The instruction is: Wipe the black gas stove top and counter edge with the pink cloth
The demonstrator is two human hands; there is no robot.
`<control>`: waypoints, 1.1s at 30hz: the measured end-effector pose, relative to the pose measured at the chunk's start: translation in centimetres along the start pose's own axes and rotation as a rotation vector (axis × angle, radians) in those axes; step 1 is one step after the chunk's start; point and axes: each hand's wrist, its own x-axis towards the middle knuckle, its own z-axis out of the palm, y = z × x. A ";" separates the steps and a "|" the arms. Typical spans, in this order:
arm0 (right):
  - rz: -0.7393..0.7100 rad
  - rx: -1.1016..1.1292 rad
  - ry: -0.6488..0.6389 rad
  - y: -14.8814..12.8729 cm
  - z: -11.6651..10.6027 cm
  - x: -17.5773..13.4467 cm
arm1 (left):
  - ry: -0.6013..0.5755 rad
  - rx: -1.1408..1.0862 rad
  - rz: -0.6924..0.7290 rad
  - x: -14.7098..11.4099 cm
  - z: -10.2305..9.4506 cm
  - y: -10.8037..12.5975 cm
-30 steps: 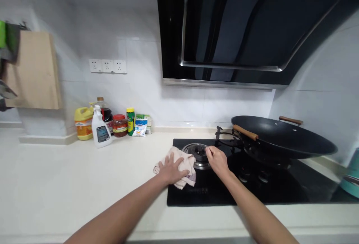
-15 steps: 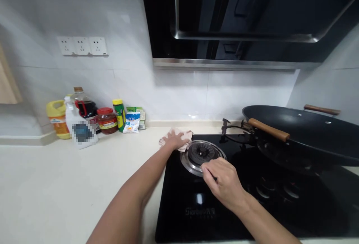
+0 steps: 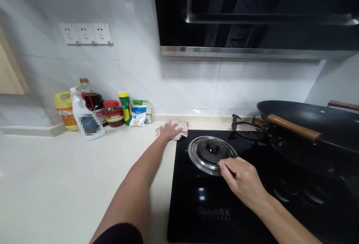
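1. Lying palm down on the cloth (image 3: 182,127), the left hand (image 3: 169,131) has its fingers spread out, not gripping.
2. The crumpled cloth sits at the far left corner of the hob (image 3: 202,203), partly on the bench (image 3: 70,184), near its back edge.
3. The right hand (image 3: 242,178) has its fingers curled in, at the near right edge of the burner (image 3: 212,151); I cannot tell whether they touch it or hide something.
4. Along the back edge of the bench, left of the hob, stand a yellow jug (image 3: 65,112), a white bottle (image 3: 79,107) with a blurred label, and a clear bottle (image 3: 95,101) of dark liquid with a brown cap.
5. Next come a red-lidded jar (image 3: 114,117) with reddish-brown contents and a green bottle (image 3: 126,110) with a yellow cap, its contents hidden.
6. A blue-and-white packet (image 3: 138,116) leans before a green one.
7. On the hob's right side rests a black wok (image 3: 297,112) with wooden handles.
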 end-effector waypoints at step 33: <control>-0.098 -0.054 0.021 -1.9 0.0 1.2 | 0.069 0.134 -0.456 -15.1 -5.4 -14.9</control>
